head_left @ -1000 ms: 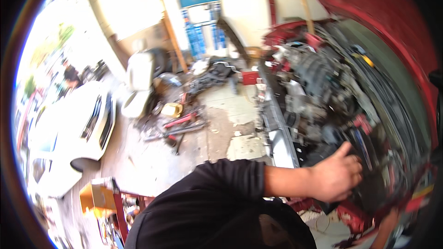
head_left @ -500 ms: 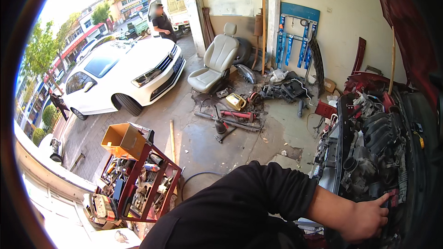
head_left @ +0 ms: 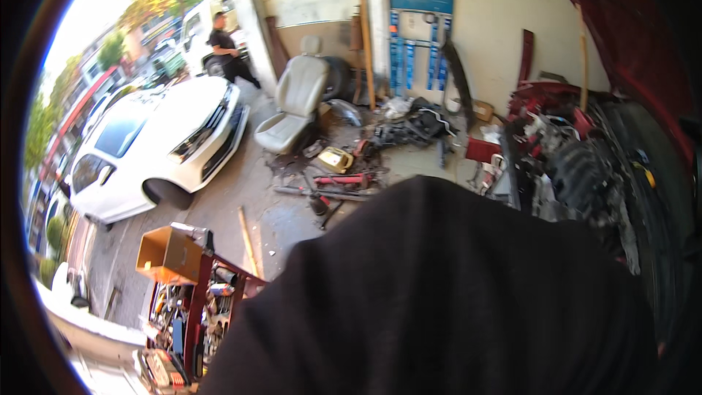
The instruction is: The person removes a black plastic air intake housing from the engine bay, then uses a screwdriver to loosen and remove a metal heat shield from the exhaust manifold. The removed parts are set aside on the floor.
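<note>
Filling foreground: black clothing (head_left: 453,300). Fingers unseen, can't tell grip or nearness to engine bay (head_left: 581,172); hood (head_left: 636,44) up, bay not closed.

A white car (head_left: 157,135) is parked on the left of the floor (head_left: 228,197). Toward the far middle, it is strewn with a grey seat (head_left: 296,99), a yellow container (head_left: 336,160), a red tool (head_left: 347,179) and heaped black parts (head_left: 411,128). Nearer, a wooden stick (head_left: 248,240) is laid. At the near left, an open cardboard box (head_left: 170,254) and mixed tools (head_left: 167,307) are carried by a red cart (head_left: 198,311).
</note>
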